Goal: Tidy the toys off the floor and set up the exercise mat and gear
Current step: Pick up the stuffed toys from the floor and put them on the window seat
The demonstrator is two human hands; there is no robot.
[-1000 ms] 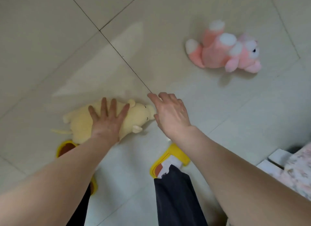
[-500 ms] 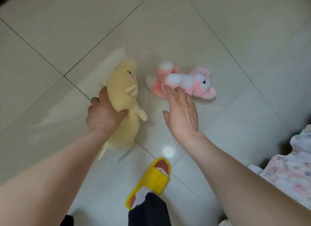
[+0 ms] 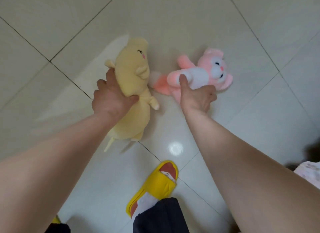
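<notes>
Nearest the camera, at the bottom edge, a yellow slipper (image 3: 155, 186) is resting on the pale tiled floor (image 3: 69, 24), with a white sock and a dark trouser leg (image 3: 159, 217) showing above it; a sliver of a second yellow slipper (image 3: 56, 220) is peeking in at the lower left. At the right edge, a piece of pale floral fabric (image 3: 310, 172) is just entering the view (too little of it shows to say what it is). Two bare forearms are reaching forward from the lower corners.

Farther out, the left hand (image 3: 110, 97) is clenching around the middle of a yellow plush toy (image 3: 131, 80), with the thumb pressing into its soft body. That toy is hanging lengthwise in the grip, its head with a closed-eye face and pink cheek pointing away from the camera and its thin tail trailing back beneath the forearm; it is looking lifted clear of the floor, though I cannot be sure.

To the right, the right hand (image 3: 197, 97) is grasping a pink and white plush toy (image 3: 200, 73), the thumb lying across its white belly and the fingers curling under its side. This toy is lying on its back on the floor, head toward the right, one pink limb stretching almost to the yellow toy. Beyond both toys, dark grout lines are crossing the glossy tiles diagonally.
</notes>
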